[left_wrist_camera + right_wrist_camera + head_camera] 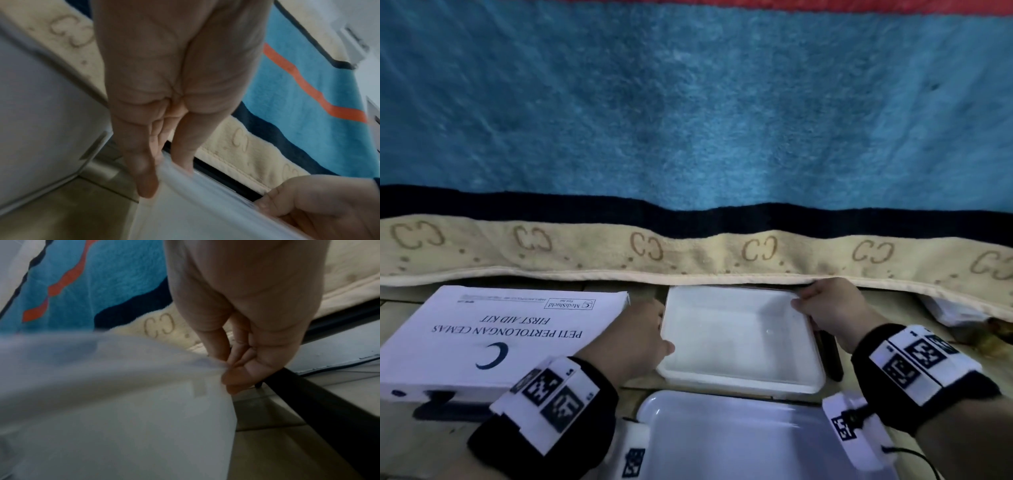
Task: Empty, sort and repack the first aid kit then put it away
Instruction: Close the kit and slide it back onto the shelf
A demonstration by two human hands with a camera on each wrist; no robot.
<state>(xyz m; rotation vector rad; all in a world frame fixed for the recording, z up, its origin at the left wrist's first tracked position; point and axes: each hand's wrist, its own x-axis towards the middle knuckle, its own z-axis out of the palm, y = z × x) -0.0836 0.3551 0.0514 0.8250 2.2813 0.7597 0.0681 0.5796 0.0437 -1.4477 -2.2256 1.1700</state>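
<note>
A shallow white tray (739, 342) with nothing in it sits on the tiled floor, its far edge just under the hanging blanket. My left hand (650, 337) pinches its left rim: the thumb lies over the rim and the fingers (144, 170) run down the outer wall of the tray (195, 203). My right hand (822, 308) pinches the far right corner of the tray (123, 402), fingertips (234, 379) curled on the rim. The white first aid kit box (500, 335) lies closed on the floor to the left, its dark handle toward me.
A second white tray (722, 438) lies nearer to me, below the first. A blue blanket (688, 120) with a beige patterned border hangs across the back. A dark bar (832, 356) runs along the floor right of the held tray.
</note>
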